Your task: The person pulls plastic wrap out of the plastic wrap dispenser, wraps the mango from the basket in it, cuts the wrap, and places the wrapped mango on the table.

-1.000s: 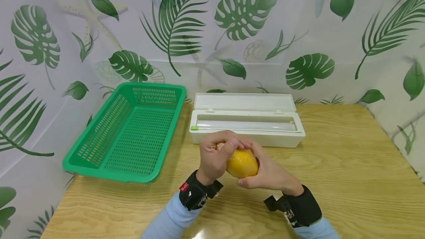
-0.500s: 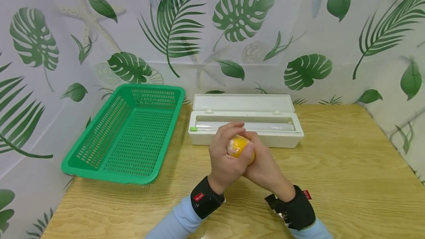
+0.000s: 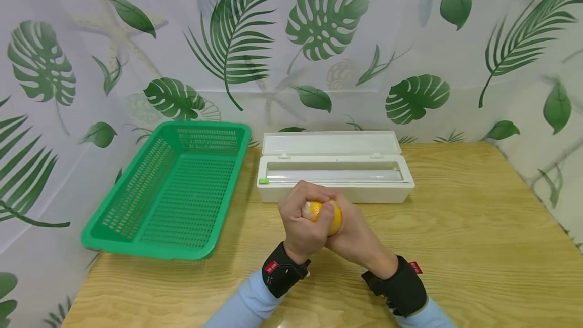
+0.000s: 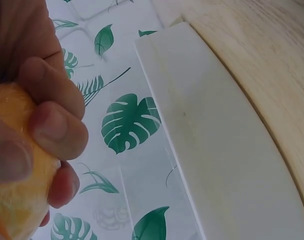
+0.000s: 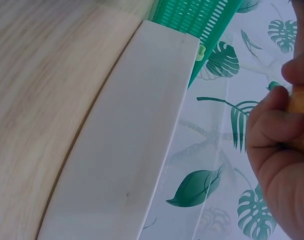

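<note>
A yellow-orange fruit [image 3: 337, 219] in clear plastic film is held between both hands over the table, in front of a white film box [image 3: 382, 195]. My left hand [image 3: 300, 227] curls round its left side, with the thumb laid across the front of the fruit. My right hand [image 3: 357, 239] grips it from the right and behind; most of its fingers are hidden in the head view. In the left wrist view the film shows shiny and wrinkled on the fruit [image 4: 22, 200]. Curled right-hand fingers [image 5: 279, 125] press against the fruit in the right wrist view.
The box's lid [image 3: 330, 143] stands raised, showing a roll of film [image 3: 332, 176] inside and a green slider [image 3: 263, 181] at its left end. A green perforated basket [image 3: 143, 251] stands on the left of the wooden table [image 3: 469, 227]. Leaf-patterned cloth [image 3: 355, 100] hangs behind.
The hands have closed in round the fruit and turned it, so less of it shows. My left thumb has shifted across its front. The head view has tilted slightly.
</note>
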`<move>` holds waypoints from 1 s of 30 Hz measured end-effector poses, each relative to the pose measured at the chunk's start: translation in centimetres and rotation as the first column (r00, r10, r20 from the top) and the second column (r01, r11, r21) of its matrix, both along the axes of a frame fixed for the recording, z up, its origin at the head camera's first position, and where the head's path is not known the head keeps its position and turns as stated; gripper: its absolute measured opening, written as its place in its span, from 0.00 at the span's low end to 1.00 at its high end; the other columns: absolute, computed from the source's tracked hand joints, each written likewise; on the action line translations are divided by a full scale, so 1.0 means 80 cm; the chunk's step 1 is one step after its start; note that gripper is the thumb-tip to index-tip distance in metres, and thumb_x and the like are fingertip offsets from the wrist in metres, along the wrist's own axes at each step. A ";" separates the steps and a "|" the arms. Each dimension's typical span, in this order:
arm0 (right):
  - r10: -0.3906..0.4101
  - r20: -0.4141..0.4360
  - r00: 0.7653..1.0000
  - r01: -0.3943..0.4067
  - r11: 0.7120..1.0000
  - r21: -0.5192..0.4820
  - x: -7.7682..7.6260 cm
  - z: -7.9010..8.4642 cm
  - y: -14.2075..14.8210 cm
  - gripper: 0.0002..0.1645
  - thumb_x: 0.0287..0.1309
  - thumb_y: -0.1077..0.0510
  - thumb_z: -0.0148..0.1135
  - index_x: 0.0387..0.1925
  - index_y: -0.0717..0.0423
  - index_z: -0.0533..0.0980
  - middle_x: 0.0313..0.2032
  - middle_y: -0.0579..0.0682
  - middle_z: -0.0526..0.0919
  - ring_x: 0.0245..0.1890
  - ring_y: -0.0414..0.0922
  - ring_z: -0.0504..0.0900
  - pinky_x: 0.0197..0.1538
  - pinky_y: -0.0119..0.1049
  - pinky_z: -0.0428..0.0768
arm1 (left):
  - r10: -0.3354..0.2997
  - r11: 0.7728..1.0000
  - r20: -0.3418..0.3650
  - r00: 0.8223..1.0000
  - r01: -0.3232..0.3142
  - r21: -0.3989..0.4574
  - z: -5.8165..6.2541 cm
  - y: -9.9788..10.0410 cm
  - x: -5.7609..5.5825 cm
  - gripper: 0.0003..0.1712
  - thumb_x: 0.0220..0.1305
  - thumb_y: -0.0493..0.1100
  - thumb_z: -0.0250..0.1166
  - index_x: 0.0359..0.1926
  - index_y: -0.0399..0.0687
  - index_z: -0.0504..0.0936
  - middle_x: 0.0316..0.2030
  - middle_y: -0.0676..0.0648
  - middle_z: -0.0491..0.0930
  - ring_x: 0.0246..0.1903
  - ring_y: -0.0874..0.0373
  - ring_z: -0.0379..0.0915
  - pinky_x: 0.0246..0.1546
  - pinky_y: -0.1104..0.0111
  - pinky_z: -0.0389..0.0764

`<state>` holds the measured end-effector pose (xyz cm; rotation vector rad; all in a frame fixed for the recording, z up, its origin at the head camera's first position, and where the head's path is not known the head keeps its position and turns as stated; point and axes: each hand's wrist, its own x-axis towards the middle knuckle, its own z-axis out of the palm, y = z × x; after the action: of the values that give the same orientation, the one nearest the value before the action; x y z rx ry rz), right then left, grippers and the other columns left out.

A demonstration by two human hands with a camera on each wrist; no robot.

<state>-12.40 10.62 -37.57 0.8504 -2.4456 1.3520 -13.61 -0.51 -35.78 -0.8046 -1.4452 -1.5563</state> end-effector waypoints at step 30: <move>0.010 0.140 0.990 0.007 0.992 -0.123 -0.010 0.003 0.010 0.46 0.34 0.71 0.71 0.58 0.68 0.58 0.50 0.66 0.67 0.41 0.53 0.69 0.40 0.52 0.76 | -0.065 0.984 0.269 0.961 0.106 -0.140 -0.047 -0.009 -0.037 0.29 0.56 0.44 0.45 0.57 0.36 0.53 0.53 0.34 0.61 0.52 0.44 0.59 0.47 0.48 0.68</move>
<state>-13.20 11.45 -37.30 0.7511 -2.4320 1.5956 -16.53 -1.24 -39.53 -0.7793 -1.7611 -1.6831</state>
